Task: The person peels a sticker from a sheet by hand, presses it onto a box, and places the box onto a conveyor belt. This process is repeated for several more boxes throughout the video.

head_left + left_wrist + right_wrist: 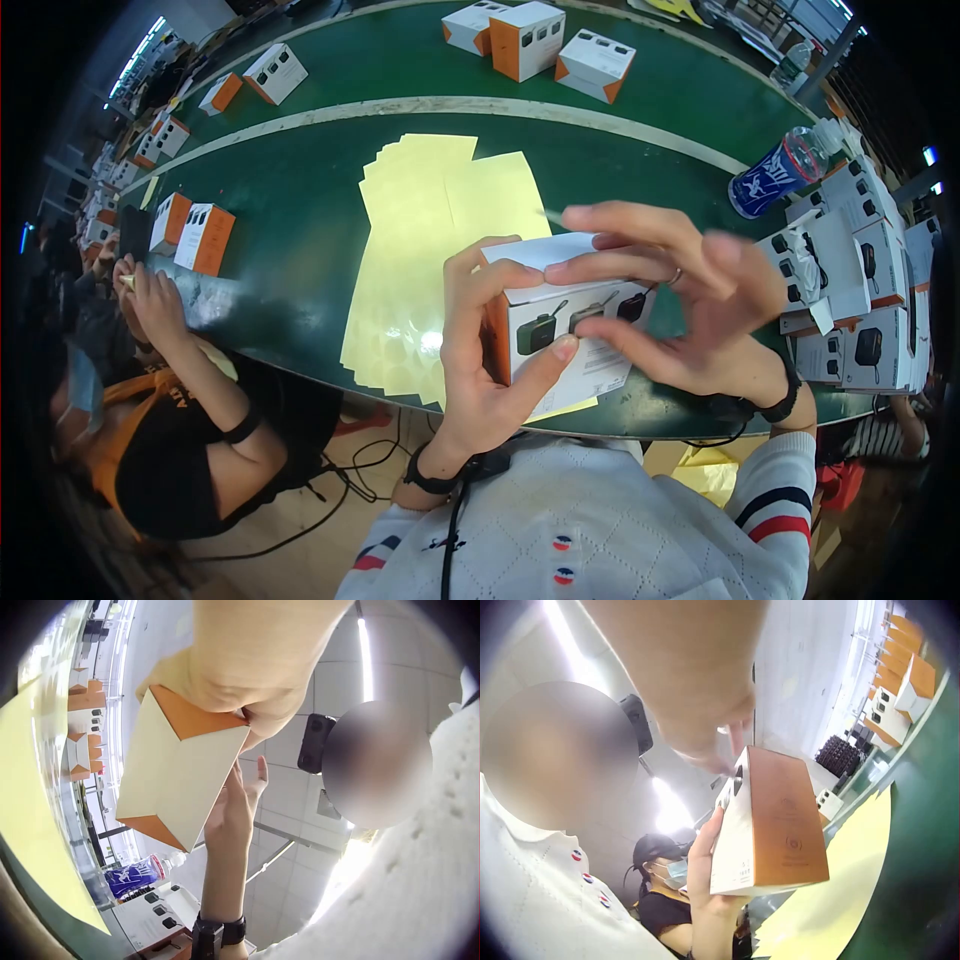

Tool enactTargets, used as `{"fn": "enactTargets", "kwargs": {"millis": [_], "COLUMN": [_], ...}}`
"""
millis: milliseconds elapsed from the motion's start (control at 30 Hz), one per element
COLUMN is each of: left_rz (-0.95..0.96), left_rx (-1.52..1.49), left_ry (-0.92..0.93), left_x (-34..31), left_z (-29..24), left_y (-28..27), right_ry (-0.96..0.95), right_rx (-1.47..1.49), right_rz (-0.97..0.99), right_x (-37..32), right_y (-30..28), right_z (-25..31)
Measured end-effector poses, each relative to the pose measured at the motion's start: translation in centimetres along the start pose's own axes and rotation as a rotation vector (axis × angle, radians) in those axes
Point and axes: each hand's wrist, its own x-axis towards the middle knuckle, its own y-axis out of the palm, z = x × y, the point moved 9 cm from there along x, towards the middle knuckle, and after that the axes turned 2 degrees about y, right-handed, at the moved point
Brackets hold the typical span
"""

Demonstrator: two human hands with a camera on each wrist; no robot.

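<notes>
In the head view my left hand [485, 350] grips a white and orange product box [580, 375], its fingers over the top and its thumb on the front. Pictures of small black and green devices are printed on that front. My right hand [680, 300] lies over the box's right part, fingers stretched along the top edge and thumb at the front face. A thin pale sliver shows by one raised fingertip. From the left wrist, the box's white underside [180, 772] shows; from the right wrist, its orange side [789, 825]. Beneath the hands lie overlapping yellow sheets [410, 250].
The green table [640, 150] carries several similar boxes [527, 42] at the back and two boxes [205, 238] at left. Stacked boxes [870, 260] and a blue-labelled bottle [775, 178] stand at right. Another person [190, 440] sits at left, above cables [355, 470] on the floor.
</notes>
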Motion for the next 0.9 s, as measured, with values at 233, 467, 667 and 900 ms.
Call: {"fn": "enactTargets", "kwargs": {"millis": [233,467,667,900], "left_rz": [-0.079,-0.287,-0.393,-0.254], "left_rx": [0.159,-0.220,-0.237,-0.091], "left_ry": [0.016,-0.248,-0.288,-0.294], "left_x": [0.0,0.0,0.0,0.0], "left_z": [1.1,5.3,7.2,7.2], "left_y": [-0.9,-2.9,-3.7,-3.8], "right_ry": [0.474,0.505,0.577,0.271], "right_rx": [0.416,0.517,0.351,-0.421], "right_rz": [-0.145,-0.173,-0.400,-0.706], "right_x": [-1.0,0.6,6.0,13.8], "right_y": [0.3,1.9,1.7,-1.2], "right_z": [-6.7,-10.1,-18.2,-30.5]}}
